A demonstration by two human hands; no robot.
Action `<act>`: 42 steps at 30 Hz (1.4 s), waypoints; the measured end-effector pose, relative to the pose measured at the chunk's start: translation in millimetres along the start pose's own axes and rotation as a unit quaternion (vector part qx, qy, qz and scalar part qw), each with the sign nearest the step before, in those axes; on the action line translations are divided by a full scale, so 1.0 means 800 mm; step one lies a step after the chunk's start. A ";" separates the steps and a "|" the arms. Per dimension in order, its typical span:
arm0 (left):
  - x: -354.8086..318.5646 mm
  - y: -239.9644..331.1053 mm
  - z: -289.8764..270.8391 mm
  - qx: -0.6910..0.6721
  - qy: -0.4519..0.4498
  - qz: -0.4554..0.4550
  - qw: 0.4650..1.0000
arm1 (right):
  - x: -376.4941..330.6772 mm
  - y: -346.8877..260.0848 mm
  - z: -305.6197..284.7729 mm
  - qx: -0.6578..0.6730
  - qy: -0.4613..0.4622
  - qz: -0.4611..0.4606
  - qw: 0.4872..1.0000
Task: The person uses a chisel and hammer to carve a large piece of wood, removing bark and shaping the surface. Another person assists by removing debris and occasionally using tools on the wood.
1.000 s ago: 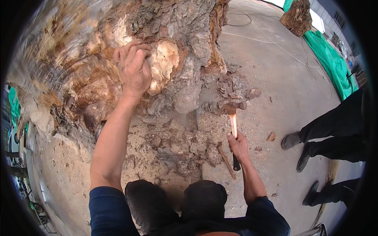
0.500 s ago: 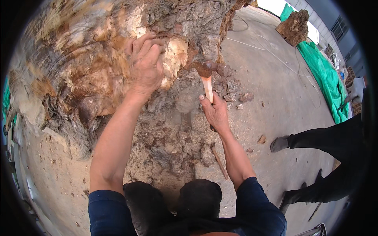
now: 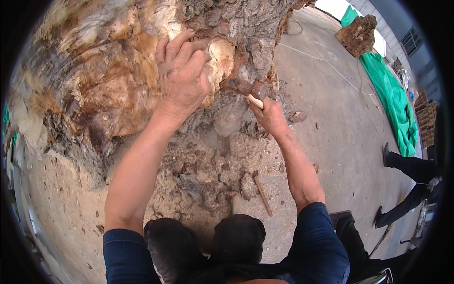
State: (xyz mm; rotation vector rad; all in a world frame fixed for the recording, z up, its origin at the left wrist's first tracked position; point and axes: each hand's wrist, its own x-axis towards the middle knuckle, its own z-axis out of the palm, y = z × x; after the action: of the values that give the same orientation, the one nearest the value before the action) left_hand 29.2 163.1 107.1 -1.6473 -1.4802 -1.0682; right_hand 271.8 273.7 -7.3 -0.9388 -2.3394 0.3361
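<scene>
A huge gnarled piece of tree trunk, with brown and cream wood and rough grey bark, fills the upper left. My left hand rests on it with bent fingers apart, beside a pale bared patch. Closed round a short stretch of pale wooden handle, my right hand holds a hatchet with a rusty head. The head's blade side meets the trunk's lower edge, just below the pale patch. Most of the handle is hidden by my hand.
Bark chips and crumbs litter the ground before my knees, with a thin stick among them. Farther right lie a green tarp, a block of rough wood and a loose white cord. People's dark-trousered legs show at the right.
My right hand has moved up and right, swinging the hatchet head against the trunk with its handle more tilted. My left hand has shifted slightly right and up. The people's legs at right have moved.
</scene>
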 end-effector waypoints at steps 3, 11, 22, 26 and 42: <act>-0.005 -0.008 0.004 -0.005 0.004 0.003 1.000 | 0.023 0.008 -0.028 -0.082 -0.068 -0.049 0.993; -0.004 -0.009 0.005 -0.022 0.009 0.012 1.000 | 0.049 -0.015 -0.087 -0.195 -0.157 -0.096 0.963; -0.001 -0.013 0.000 -0.027 -0.005 -0.014 1.000 | 0.055 -0.024 -0.100 -0.201 -0.178 -0.124 0.955; 0.006 0.012 0.001 -0.048 -0.025 -0.039 0.998 | 0.073 0.014 -0.074 -0.150 -0.114 -0.232 0.954; -0.014 0.006 0.004 -0.067 -0.030 -0.058 0.996 | 0.046 -0.066 -0.154 -0.376 -0.211 -0.118 0.895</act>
State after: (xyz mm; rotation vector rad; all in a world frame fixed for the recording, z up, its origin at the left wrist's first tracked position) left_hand 34.3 160.2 95.7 -1.7167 -1.5906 -1.2141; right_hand 296.9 262.8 129.2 -0.9549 -3.0222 -0.5717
